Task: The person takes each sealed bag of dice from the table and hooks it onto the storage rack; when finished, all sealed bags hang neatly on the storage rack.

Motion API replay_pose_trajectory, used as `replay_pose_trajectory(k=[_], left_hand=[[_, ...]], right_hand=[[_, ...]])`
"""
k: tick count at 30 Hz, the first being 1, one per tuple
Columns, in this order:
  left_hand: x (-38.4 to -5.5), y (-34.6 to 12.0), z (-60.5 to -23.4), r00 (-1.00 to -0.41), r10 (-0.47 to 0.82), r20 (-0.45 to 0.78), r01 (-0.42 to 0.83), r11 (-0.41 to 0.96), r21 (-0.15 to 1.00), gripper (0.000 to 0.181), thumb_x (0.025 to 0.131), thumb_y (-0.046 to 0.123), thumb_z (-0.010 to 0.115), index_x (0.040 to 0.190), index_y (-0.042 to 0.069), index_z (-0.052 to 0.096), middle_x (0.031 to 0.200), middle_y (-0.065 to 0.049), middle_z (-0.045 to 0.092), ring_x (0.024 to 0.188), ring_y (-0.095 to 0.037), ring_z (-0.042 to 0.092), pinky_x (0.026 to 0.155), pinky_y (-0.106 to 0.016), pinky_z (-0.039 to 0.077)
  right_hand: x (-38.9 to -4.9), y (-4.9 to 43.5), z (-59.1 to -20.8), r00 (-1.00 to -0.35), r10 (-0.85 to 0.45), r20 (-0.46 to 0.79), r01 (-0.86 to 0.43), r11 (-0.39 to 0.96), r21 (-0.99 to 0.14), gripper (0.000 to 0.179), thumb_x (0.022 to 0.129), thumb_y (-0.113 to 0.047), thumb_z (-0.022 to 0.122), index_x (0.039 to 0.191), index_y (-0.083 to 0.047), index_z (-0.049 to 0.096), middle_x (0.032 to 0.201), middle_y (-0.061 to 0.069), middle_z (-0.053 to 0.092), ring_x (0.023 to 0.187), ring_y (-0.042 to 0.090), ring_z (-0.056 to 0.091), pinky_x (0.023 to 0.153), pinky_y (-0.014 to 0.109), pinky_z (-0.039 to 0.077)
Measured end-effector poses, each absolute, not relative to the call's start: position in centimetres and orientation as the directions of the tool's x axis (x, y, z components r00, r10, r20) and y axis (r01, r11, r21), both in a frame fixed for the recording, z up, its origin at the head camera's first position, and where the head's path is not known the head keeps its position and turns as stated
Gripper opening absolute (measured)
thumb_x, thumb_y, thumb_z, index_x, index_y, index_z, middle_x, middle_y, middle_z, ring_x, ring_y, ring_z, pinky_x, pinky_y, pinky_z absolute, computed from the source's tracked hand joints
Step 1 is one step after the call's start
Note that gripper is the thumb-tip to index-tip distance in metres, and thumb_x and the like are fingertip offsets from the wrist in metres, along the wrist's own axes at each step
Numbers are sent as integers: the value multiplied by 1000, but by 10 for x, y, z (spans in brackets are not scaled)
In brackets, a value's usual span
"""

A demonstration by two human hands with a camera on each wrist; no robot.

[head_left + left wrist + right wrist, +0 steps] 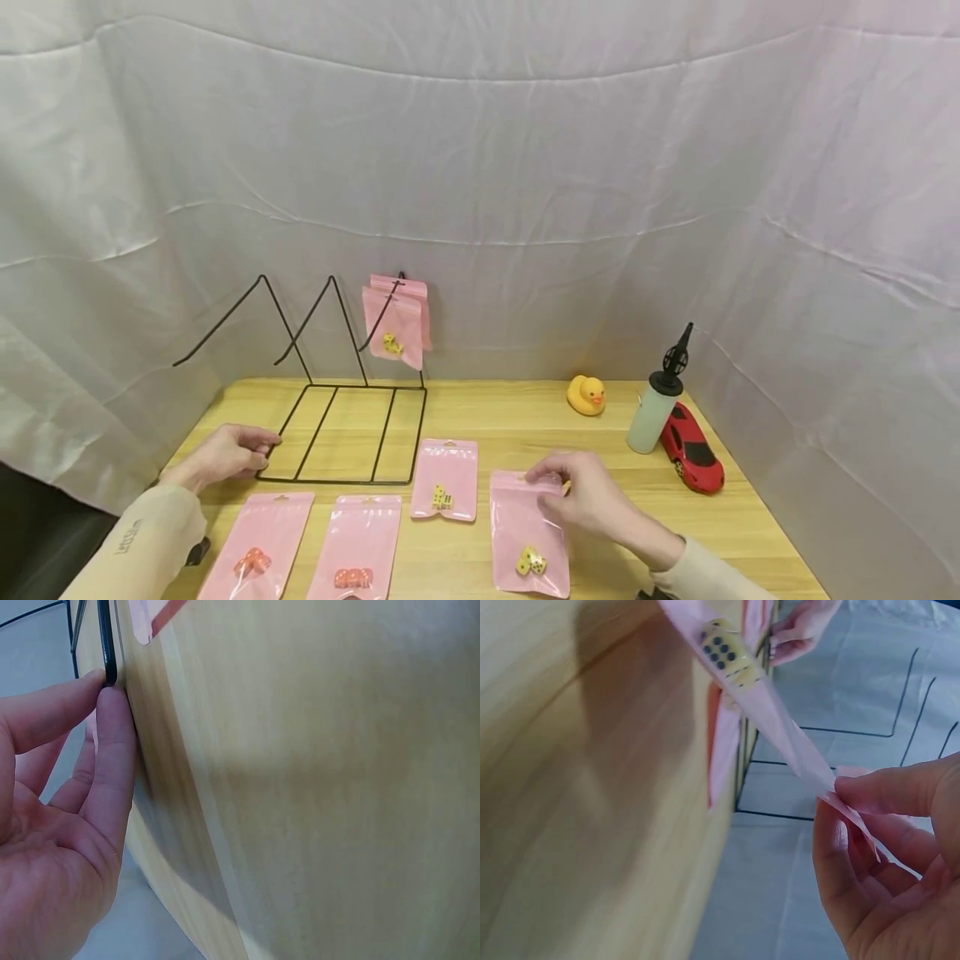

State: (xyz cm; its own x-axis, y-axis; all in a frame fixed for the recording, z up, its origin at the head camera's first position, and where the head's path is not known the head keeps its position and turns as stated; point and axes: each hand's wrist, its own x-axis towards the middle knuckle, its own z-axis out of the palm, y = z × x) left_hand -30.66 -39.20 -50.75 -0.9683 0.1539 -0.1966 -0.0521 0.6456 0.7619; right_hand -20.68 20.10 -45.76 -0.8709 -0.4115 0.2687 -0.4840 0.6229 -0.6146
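Note:
My right hand (588, 496) pinches the upper right edge of a pink zip bag (517, 521) with yellow dice in its lower part. In the right wrist view this bag (780, 739) slants off the table, between thumb and fingers. My left hand (228, 454) pinches the left side of a black wire display rack (335, 482) near its front corner; the left wrist view shows thumb and finger on the wire (107, 645). Pink bags (393, 325) hang on the rack's right hook, the front one with yellow dice. The middle and left hooks carry nothing.
Another yellow-dice bag (448, 467) lies right of the rack. Two bags with red dice, one left (266, 521) and one middle (365, 529), lie in front of it. A rubber duck (586, 395), hand pump (651, 412) and red toy car (690, 450) stand at the back right.

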Motion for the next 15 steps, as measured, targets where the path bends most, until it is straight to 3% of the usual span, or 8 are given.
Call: replay_pose_trajectory(k=[9, 15], left_hand=[[-305, -392, -506, -966, 163, -200, -52, 636, 770, 53, 94, -6, 70, 145, -18, 62, 109, -10, 68, 92, -16, 62, 77, -27, 60], [-305, -391, -507, -967, 152, -207, -59, 652, 756, 53, 96, -6, 69, 147, -17, 61, 111, -11, 68, 93, -17, 62, 78, -28, 61]], right_hand=[[-195, 192, -436, -824, -470, 316, -551, 538, -638, 27, 86, 5, 82, 107, -12, 87, 106, 6, 85, 80, -6, 60, 66, 22, 60], [-198, 184, -426, -807, -432, 403, -587, 512, -627, 25, 87, 6, 86, 105, -11, 86, 102, 6, 84, 80, -6, 64, 64, 25, 63]])
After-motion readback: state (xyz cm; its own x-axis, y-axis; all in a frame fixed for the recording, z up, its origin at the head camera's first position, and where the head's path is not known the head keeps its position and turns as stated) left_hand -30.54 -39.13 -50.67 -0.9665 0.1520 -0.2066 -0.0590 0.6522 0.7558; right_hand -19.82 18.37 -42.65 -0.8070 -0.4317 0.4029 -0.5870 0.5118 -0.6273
